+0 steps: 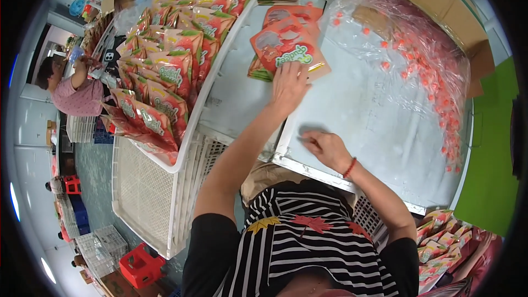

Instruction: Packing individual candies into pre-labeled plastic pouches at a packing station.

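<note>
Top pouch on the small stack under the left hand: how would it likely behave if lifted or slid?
The top pouch looks flat and thin, so probably light and floppy. Its glossy film would likely slide easily off the stack under the left hand. Nothing suggests it would roll or break.

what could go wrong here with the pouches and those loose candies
The left hand presses flat on the small stack of orange printed pouches; a sideways pull might fan the stack out. The small pink candies lie loose on clear plastic sheeting beside the stack, so a sweep could scatter them. The white plastic crate is heaped with filled pouches above its rim; some might slide off.
</note>
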Demonstrator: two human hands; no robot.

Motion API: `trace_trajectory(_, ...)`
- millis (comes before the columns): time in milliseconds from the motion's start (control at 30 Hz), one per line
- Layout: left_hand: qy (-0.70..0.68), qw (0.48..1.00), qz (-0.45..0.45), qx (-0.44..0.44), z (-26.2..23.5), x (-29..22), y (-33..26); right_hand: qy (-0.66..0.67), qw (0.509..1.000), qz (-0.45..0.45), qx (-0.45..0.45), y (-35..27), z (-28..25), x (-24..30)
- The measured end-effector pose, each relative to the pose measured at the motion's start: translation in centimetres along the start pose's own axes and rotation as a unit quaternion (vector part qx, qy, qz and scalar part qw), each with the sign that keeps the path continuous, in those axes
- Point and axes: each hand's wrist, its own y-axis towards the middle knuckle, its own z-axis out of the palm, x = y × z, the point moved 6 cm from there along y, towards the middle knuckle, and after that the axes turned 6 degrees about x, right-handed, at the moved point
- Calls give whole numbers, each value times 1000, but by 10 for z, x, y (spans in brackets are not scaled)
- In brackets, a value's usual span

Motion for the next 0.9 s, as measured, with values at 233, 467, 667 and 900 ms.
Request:
trace_trajectory(233, 122, 989, 76, 46, 43, 19, -4, 223, 966, 127, -47, -21, -16, -50)
trace_trajectory(467, -42, 999, -19, -25, -15, -12, 24, 356, 922, 131, -72, -21, -20, -58)
trace_trajectory(667, -272, 958, -84, 29, -14, -58, -12, 305, 909, 69, -277, -8, -58, -37)
trace_trajectory(900, -335, 927, -157, 58, -14, -52, -19, 126, 938, 41, -320, -13, -73, -29)
